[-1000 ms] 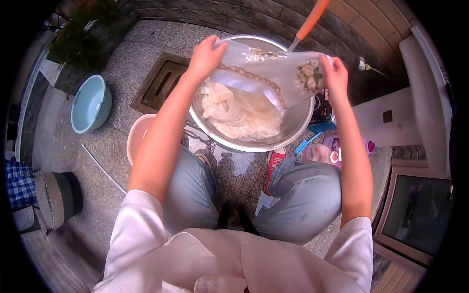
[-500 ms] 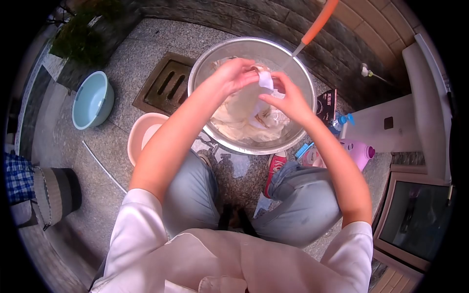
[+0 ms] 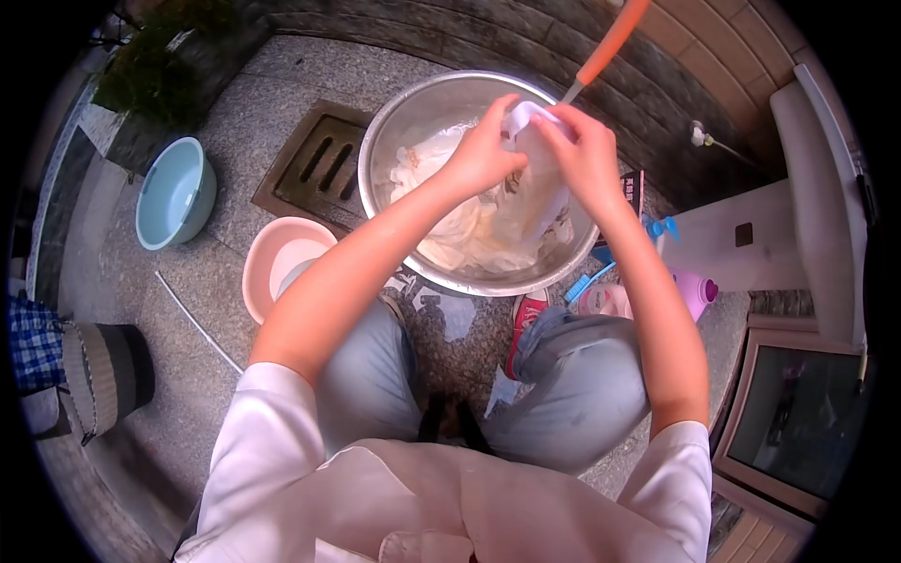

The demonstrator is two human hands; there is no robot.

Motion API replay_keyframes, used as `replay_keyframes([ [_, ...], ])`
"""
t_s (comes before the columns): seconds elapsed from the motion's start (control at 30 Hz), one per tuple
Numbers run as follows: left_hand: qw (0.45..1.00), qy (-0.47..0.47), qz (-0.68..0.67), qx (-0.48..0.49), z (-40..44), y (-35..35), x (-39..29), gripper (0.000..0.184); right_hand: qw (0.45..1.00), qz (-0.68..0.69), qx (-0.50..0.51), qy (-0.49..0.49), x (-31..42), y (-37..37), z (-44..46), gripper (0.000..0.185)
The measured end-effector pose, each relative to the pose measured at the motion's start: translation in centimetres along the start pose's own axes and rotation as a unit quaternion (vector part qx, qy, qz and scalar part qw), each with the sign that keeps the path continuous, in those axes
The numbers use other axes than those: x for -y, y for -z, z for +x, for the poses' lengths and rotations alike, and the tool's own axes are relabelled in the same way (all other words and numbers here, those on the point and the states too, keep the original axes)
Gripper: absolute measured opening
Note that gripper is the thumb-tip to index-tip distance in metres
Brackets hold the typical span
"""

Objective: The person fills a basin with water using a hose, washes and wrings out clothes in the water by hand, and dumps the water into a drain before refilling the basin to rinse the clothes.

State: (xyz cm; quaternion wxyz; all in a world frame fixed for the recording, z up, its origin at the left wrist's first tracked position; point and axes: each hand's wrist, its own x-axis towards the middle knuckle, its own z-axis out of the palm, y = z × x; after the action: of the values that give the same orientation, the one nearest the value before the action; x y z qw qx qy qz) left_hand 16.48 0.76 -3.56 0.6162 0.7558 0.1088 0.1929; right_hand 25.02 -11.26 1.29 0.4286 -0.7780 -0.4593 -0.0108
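A wide metal basin (image 3: 383, 131) stands on the ground in front of me. Wet white and cream clothes (image 3: 450, 230) lie in water inside it. Over the basin's far right part, a white garment (image 3: 542, 174) hangs from my hands, its lower part reaching down to the other clothes. My right hand (image 3: 587, 155) pinches its top edge, thumb against fingers. On the garment's left edge is my left hand (image 3: 486, 155), fingers curled there; the fingertips are partly hidden. Brownish marks show on the cloth.
An orange hose (image 3: 610, 45) comes down at the basin's far rim. Left are a pink basin (image 3: 258, 267), a drain grate (image 3: 291, 178) and a blue basin (image 3: 150, 211). Right of the basin are a blue brush (image 3: 582, 286), a purple bottle (image 3: 696, 289) and a pump bottle (image 3: 662, 228).
Both hands have shifted right and slightly farther away, bringing the white garment's edge up by the hose. More of the garment is now spread out below the hands.
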Motion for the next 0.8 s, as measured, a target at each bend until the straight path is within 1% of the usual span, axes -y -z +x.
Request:
replay_keyframes([
  [0.03, 1.000, 0.000, 0.000, 0.001, 0.2, 0.0, 0.5, 0.078, 1.000, 0.006, -0.023, 0.003, -0.1, 0.1, 0.2, 0.021],
  [0.07, 0.999, -0.004, 0.039, -0.029, 0.5, 0.0, 1.0, 0.069, 0.999, 0.012, -0.047, 0.006, -0.2, 0.2, 0.4, 0.021],
  [0.1, 0.995, -0.011, 0.079, -0.058, 0.8, 0.2, 0.6, 0.060, 0.999, 0.010, -0.051, 0.008, 0.1, 0.5, 0.5, 0.021],
  [0.13, 0.984, -0.061, 0.134, -0.095, 0.7, 0.3, 0.4, 0.047, 0.999, 0.009, -0.040, -0.006, 0.3, 0.9, 0.6, 0.022],
  [0.17, 0.985, -0.061, 0.134, -0.094, 0.6, 0.3, 0.2, 0.047, 0.999, 0.010, -0.027, -0.022, 0.6, 1.2, 0.5, 0.022],
  [0.2, 0.975, -0.086, 0.176, -0.105, 0.6, 0.4, 0.0, 0.042, 0.999, 0.010, -0.028, -0.022, 0.9, 1.4, 0.5, 0.022],
  [0.23, 0.963, -0.111, 0.218, -0.114, 0.6, 0.5, -0.1, 0.038, 1.000, 0.001, 0.000, -0.028, 1.2, 1.7, 0.6, 0.023],
  [0.27, 0.963, -0.113, 0.218, -0.114, 0.7, 0.8, -0.2, 0.038, 0.999, -0.009, 0.028, -0.035, 1.4, 1.8, 0.7, 0.023],
  [0.3, 0.985, -0.039, 0.144, -0.082, 1.0, 1.0, -0.2, 0.035, 0.999, -0.009, 0.026, -0.035, 1.4, 2.0, 0.8, 0.023],
  [0.33, 0.996, 0.036, 0.067, -0.049, 1.2, 1.0, -0.2, 0.033, 0.999, -0.007, 0.045, -0.008, 1.2, 2.3, 0.8, 0.023],
  [0.37, 0.996, 0.033, 0.066, -0.047, 1.3, 0.8, -0.2, 0.033, 0.998, -0.005, 0.063, 0.019, 1.1, 2.6, 0.9, 0.022],
  [0.4, 0.999, -0.018, 0.026, -0.022, 1.2, 0.5, -0.6, 0.032, 0.998, -0.007, 0.062, 0.020, 0.8, 3.0, 1.1, 0.022],
  [0.43, 0.998, -0.068, -0.015, 0.005, 1.1, 0.1, -0.9, 0.031, 0.999, -0.017, 0.011, 0.025, 0.4, 3.4, 1.5, 0.021],
  [0.47, 0.993, -0.113, 0.006, 0.009, 0.4, -0.6, -1.1, 0.036, 0.998, -0.027, -0.041, 0.029, -0.1, 3.8, 1.9, 0.020],
  [0.5, 0.993, -0.114, 0.005, 0.010, 0.5, -0.6, -0.7, 0.036, 0.996, -0.004, -0.081, 0.028, -0.2, 4.5, 2.4, 0.017],
  [0.53, 0.986, -0.081, 0.128, 0.065, 0.7, -0.6, 0.5, 0.037, 0.994, 0.034, -0.099, 0.030, 0.3, 5.1, 2.5, 0.016],
  [0.57, 0.960, -0.047, 0.248, 0.120, 0.9, -0.5, 1.6, 0.037, 0.990, 0.071, -0.116, 0.032, 1.0, 5.7, 2.7, 0.015],
  [0.6, 0.949, -0.045, 0.288, 0.119, 1.2, -0.4, 1.9, 0.035, 0.991, 0.071, -0.106, 0.023, 1.6, 6.2, 2.5, 0.012],
  [0.63, 0.949, -0.046, 0.288, 0.121, 1.4, -0.2, 2.2, 0.035, 0.991, 0.071, -0.107, 0.022, 1.5, 6.5, 2.6, 0.012],
  [0.7, 0.970, 0.028, 0.235, 0.050, 1.8, 0.3, 2.7, 0.031, 0.975, 0.074, -0.209, -0.002, 0.9, 7.8, 2.9, 0.012],
  [0.73, 0.981, 0.060, 0.175, 0.049, 1.8, 0.4, 3.1, 0.027, 0.962, 0.139, -0.236, -0.023, 1.0, 8.8, 2.9, 0.015],
  [0.77, 0.982, 0.059, 0.174, 0.048, 1.8, 0.3, 3.4, 0.027, 0.949, 0.183, -0.254, -0.033, 0.8, 9.4, 2.9, 0.018],
  [0.8, 0.988, 0.065, 0.135, 0.042, 1.8, 0.1, 3.5, 0.028, 0.945, 0.177, -0.271, -0.037, 0.6, 9.7, 2.9, 0.018],
])
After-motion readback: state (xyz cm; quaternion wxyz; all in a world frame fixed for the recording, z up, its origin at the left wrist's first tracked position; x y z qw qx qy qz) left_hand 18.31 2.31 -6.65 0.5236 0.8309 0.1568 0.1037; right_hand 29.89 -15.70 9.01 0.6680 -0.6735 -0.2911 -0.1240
